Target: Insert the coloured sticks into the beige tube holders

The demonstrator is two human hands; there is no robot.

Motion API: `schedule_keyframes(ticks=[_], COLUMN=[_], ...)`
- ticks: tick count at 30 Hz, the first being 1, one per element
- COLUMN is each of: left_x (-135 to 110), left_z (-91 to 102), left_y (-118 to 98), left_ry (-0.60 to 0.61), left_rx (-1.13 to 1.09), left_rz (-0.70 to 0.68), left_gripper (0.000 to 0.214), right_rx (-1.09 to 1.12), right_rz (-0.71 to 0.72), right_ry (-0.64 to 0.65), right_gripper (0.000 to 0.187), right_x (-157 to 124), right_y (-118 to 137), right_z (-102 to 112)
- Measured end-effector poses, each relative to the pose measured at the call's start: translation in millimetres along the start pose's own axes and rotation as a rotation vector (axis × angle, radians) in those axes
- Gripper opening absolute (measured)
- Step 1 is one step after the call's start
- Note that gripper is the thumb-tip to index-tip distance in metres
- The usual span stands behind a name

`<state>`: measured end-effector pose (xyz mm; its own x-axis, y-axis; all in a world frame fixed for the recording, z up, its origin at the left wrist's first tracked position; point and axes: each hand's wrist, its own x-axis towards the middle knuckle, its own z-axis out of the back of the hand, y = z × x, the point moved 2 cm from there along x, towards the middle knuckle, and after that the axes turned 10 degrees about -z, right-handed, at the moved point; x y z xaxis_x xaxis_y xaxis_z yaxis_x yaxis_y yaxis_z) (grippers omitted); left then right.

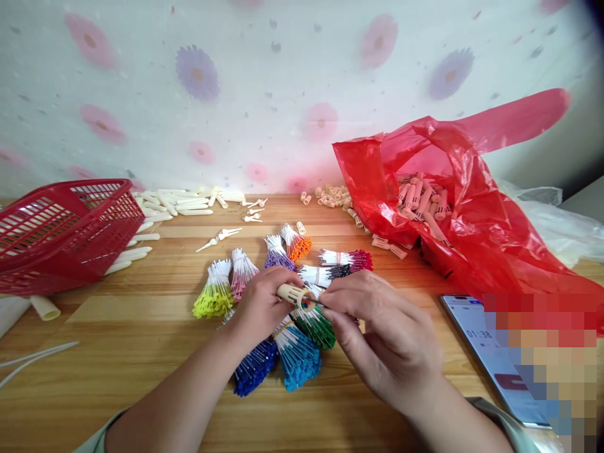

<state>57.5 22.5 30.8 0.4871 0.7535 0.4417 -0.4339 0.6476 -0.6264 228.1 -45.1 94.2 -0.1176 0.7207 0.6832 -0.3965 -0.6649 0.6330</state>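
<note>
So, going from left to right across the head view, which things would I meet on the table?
Red basket → pile of white tubes → yellow-tipped bundle → left hand → cream tube it holds → thin stick → right hand pinching it → red plastic bag → clear plastic bag.

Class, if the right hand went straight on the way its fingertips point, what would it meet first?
Probably the cream slotted tube held by the left hand; the right hand points left at its open end, almost touching.
</note>
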Motion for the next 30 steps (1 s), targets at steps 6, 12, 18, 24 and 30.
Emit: schedule_keyframes(ticks=[6, 12, 18, 24, 30], left_x=[-3.3, -2.5, -1.1, -0.6, -0.6], left_z=[6.1, 8.4, 8.5, 8.7, 11.3], left_y=[-2.5, -5.3, -5.9, -5.3, -5.4], left_ry=[0.049, 0.023, -0.005, -0.067, -0.114], left_rx=[0.004, 0.109, 0.29, 0.372, 0.439], left_rz=[-0.122, -0.159, -0.164, -0.162, -0.173], left_gripper=[0.051, 0.052, 0.051, 0.05, 0.053], right_rx=[-0.147, -0.193, -0.198, -0.04, 0.221], right_rz=[-0.035, -0.026, -0.066, -0.207, -0.424], right_ry=[0.003, 0.003, 0.068, 0.019, -0.006], right_gripper=[0.018, 0.012, 0.011, 0.013, 0.011], right_x=[-1.9, -0.6, 1.8, 0.1, -2.4], right_y=[-15.7, -20.9, -33.2, -37.1, -40.4], right_z=[-5.4, -7.1, -7.2, -15.5, -19.3])
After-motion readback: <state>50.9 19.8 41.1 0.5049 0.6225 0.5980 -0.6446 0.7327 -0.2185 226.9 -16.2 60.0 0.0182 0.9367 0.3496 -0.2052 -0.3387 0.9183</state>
